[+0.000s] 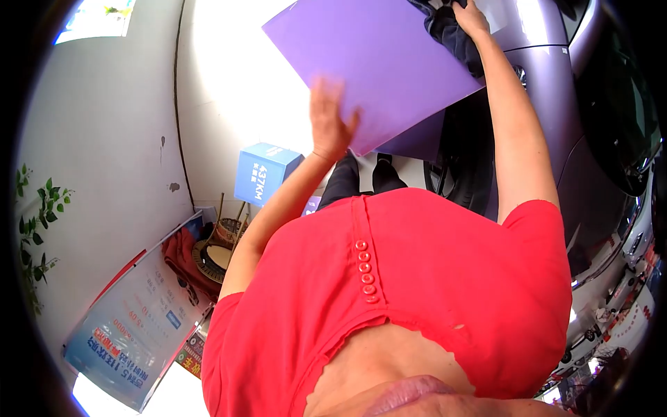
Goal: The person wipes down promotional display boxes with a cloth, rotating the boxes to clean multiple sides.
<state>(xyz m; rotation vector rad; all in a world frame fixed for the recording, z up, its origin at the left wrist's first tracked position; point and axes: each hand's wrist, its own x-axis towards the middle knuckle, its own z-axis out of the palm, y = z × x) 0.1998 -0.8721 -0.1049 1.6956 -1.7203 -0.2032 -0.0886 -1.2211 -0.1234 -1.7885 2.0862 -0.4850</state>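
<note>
The purple panel point(382, 59) lies ahead of you, its near edge just beyond your trouser legs point(340, 179), so both arms reach forward over it. Your left hand point(331, 124) is at its left edge, palm down, the blurred fingers close together and the thumb spread, a posture apt for steadying; you cannot tell whether they touch. Your right hand point(474, 19) is at the dark cloth point(453, 33) bunched along the panel's right side; its fingers seem curled there, but the folds and the edge of the view hide whether they pinch it. The purple car point(545, 80) stands close on the right and probably restricts movement there. On the left, the blue box point(267, 172) occupies the floor beside your forearm, the printed banner point(132, 333) leans farther back, and a leafy vine point(42, 222) hangs against the white wall point(111, 104).
</note>
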